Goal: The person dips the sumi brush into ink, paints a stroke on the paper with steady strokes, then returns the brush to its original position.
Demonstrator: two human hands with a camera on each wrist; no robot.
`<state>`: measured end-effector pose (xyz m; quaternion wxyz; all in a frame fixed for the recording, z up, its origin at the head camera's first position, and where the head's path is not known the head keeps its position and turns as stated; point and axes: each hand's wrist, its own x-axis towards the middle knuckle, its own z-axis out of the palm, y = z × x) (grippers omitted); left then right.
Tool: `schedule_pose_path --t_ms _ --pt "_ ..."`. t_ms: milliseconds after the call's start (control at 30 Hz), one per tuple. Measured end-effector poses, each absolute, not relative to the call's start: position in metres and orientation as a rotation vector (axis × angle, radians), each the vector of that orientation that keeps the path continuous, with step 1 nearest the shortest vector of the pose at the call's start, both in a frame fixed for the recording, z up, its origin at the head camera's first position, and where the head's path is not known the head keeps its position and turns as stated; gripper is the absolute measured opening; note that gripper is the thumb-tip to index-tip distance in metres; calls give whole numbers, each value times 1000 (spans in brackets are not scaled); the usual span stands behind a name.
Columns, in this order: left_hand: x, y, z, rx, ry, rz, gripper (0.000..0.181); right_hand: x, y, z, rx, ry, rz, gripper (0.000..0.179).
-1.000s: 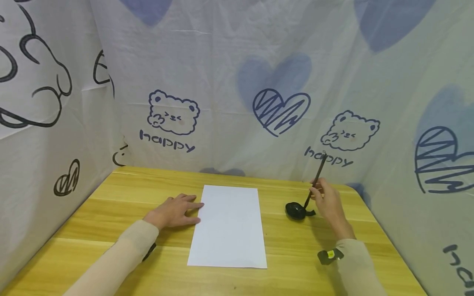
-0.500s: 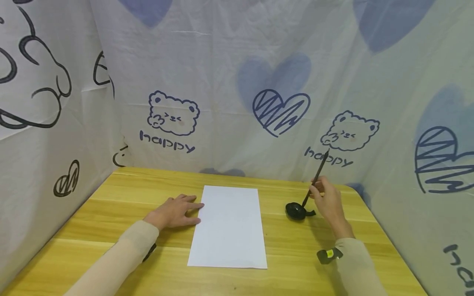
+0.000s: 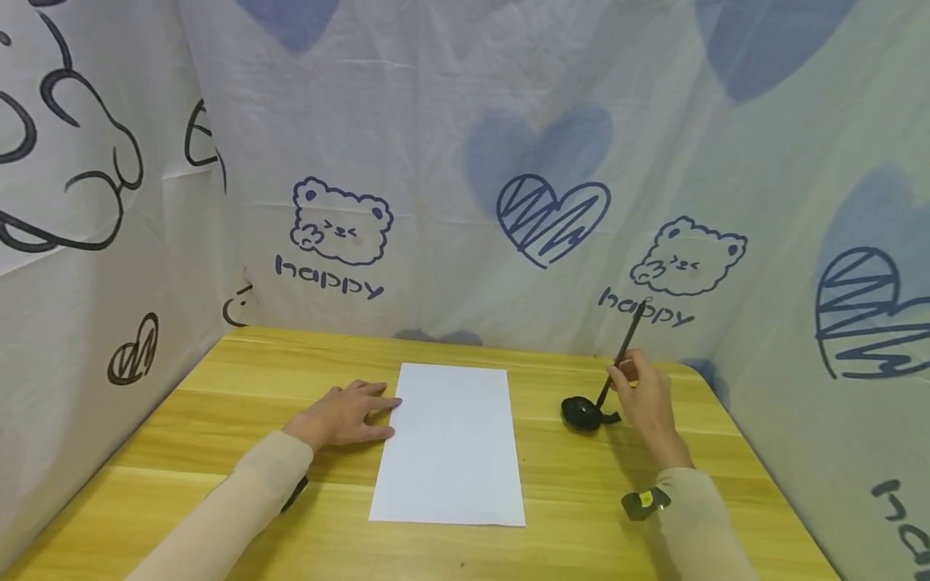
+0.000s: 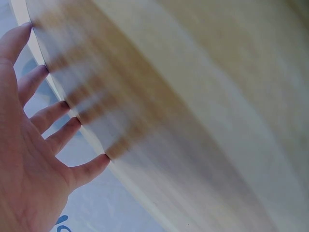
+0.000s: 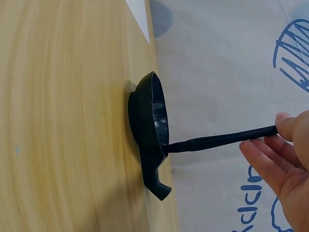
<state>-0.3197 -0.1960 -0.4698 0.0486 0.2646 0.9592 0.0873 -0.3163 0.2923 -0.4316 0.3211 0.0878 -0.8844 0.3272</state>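
Pinches the tilted dark brush (image 5: pixel 212 141) in the curled fingers (image 5: pixel 263 162) of the right hand (image 3: pixel 647 395), tip down at the rim of the black bowl (image 3: pixel 581 413). Has the white paper (image 3: pixel 452 452) well to the left on the counter (image 3: pixel 320 532), with spread, straight fingers (image 4: pixel 91 169) of the nearer left hand (image 3: pixel 341 415) at its left edge

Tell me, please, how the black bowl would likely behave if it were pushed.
The black bowl would probably slide rather than roll, as it rests upright on a narrower foot. Its handle, jutting to one side, might make it swivel.
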Motion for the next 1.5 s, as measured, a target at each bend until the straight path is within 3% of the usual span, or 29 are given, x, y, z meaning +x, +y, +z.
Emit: schedule_pose_path --t_ms 967,1500 --pt "-321 -197 -472 819 2929 264 62 -312 294 -428 298 -2307 916 8" --pt "-321 -197 -471 803 2920 270 64 -310 292 -418 301 -2283 1020 18"
